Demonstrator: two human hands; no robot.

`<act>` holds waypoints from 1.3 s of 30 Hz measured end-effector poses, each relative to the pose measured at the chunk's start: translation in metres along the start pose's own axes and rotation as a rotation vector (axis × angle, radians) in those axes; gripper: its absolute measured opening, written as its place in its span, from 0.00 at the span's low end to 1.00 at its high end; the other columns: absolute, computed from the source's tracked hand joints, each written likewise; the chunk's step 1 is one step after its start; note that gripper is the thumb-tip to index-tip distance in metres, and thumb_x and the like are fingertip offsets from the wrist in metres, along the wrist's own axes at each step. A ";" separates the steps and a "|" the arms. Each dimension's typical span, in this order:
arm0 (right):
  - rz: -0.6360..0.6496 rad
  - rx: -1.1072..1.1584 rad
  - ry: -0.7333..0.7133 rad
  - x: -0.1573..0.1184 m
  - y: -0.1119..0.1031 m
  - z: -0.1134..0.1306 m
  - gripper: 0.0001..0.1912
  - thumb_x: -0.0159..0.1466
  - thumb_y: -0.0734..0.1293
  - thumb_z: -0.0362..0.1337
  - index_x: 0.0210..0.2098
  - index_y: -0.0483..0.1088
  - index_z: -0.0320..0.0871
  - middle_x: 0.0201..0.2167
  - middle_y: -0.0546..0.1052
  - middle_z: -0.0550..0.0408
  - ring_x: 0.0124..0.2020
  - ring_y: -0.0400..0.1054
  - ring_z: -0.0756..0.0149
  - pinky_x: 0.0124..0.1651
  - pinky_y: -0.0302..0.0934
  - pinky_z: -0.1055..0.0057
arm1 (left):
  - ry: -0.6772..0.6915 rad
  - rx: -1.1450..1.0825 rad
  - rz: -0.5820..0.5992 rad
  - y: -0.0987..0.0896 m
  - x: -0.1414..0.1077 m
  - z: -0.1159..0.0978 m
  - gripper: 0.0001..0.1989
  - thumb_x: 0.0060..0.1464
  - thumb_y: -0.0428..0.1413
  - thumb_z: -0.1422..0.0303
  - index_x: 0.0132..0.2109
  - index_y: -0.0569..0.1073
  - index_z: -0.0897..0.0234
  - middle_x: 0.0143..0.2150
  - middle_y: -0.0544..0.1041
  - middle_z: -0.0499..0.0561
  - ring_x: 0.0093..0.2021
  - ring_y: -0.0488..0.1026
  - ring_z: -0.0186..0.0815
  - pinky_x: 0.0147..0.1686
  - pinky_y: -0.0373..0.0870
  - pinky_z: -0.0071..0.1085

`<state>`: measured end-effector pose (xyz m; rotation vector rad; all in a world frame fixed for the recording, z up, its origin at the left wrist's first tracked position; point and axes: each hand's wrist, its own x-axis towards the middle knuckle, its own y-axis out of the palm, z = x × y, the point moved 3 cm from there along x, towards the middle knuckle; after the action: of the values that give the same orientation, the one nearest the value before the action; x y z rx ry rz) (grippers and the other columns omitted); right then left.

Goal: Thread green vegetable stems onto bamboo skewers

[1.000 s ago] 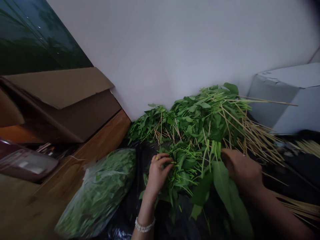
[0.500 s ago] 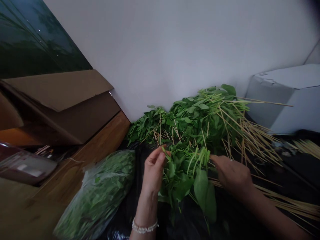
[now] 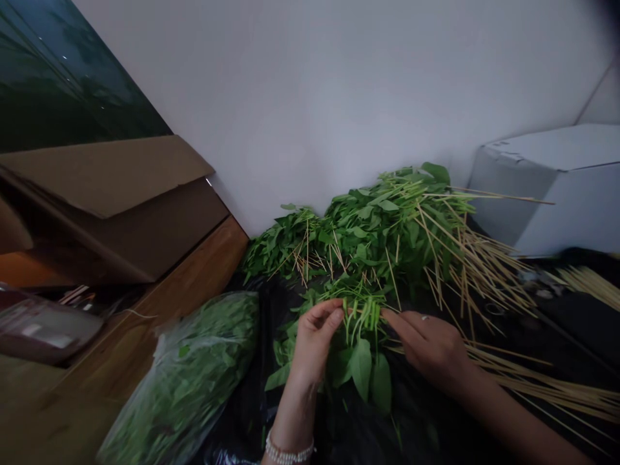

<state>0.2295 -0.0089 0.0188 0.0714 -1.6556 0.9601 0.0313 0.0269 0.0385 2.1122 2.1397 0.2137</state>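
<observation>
Leafy stems (image 3: 361, 367) hang from a thin stick (image 3: 358, 311) between the left grip (image 3: 314, 334), pinched at the nearest stem, and the right grip (image 3: 432, 341), closed on the stick, best held level with stems evenly spaced.

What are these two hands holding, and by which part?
The right-hand grip holds a thin stick beside the leafy stems threaded on it; the left-hand grip seems to pinch another stem near its end.
</observation>
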 end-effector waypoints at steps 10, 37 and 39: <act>0.022 -0.020 -0.007 0.001 -0.001 0.001 0.21 0.62 0.58 0.21 0.53 0.67 0.38 0.30 0.77 0.54 0.29 0.69 0.71 0.33 0.60 0.71 | -0.009 0.002 -0.020 0.000 0.002 0.002 0.13 0.43 0.68 0.63 0.37 0.82 0.63 0.34 0.82 0.51 0.34 0.76 0.33 0.40 0.71 0.28; 0.028 0.001 0.016 -0.001 0.003 0.008 0.19 0.63 0.57 0.23 0.49 0.71 0.38 0.28 0.76 0.55 0.26 0.67 0.72 0.31 0.60 0.72 | 0.030 0.205 -0.017 0.000 0.001 -0.007 0.11 0.38 0.69 0.64 0.31 0.81 0.65 0.29 0.80 0.51 0.30 0.74 0.35 0.35 0.71 0.30; 0.022 0.011 0.018 -0.002 0.004 0.008 0.19 0.63 0.57 0.23 0.50 0.71 0.38 0.28 0.76 0.54 0.26 0.67 0.72 0.30 0.59 0.72 | 0.014 0.199 -0.009 0.000 0.001 -0.006 0.12 0.38 0.69 0.64 0.31 0.81 0.65 0.28 0.80 0.51 0.29 0.74 0.34 0.35 0.70 0.30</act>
<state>0.2223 -0.0119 0.0153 0.0521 -1.6372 0.9842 0.0302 0.0281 0.0441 2.2101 2.2633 0.0149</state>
